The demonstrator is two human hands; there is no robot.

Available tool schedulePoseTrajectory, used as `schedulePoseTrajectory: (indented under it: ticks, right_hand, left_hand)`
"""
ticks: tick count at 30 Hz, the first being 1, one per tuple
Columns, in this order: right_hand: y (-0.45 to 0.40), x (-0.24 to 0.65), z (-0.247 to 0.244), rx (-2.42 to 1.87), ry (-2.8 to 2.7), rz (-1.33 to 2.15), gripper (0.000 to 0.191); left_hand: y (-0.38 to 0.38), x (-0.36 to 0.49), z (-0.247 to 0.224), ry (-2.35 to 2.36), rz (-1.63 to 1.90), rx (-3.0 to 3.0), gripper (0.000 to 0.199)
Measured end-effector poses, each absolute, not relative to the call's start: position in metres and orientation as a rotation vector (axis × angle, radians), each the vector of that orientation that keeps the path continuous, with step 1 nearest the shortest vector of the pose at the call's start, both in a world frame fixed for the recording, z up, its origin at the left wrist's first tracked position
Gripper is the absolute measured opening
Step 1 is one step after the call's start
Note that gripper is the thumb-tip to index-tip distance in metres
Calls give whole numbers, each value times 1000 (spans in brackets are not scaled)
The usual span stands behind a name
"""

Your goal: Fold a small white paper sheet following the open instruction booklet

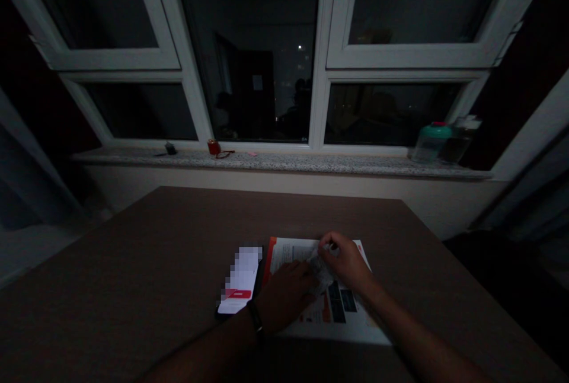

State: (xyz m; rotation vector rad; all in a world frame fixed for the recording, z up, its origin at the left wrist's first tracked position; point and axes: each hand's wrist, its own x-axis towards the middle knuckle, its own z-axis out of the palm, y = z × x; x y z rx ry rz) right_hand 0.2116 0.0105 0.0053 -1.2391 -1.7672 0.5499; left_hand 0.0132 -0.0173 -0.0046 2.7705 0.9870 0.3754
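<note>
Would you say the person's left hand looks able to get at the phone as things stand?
Probably yes: the phone lies face up on the table, close beside the left hand, with nothing seen covering it, though that hand is over the printed sheet.

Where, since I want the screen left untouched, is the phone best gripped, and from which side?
Probably by both long edges, from above and the left: the phone lies flat, lit screen up, while the left hand and the booklet crowd its right side.
</note>
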Motion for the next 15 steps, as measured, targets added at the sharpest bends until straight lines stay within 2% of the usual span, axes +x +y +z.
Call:
schedulePoseTrajectory:
  ticks: [6,15]
  right_hand:
    - [12,207,3,-1286,-1844,631,10]
    - [6,201,11,-1329,-1863,501,10]
  left_hand:
    - [-19,14,-3,984,381,2787,15]
    - [-17,14,-8,995,360,2856,15]
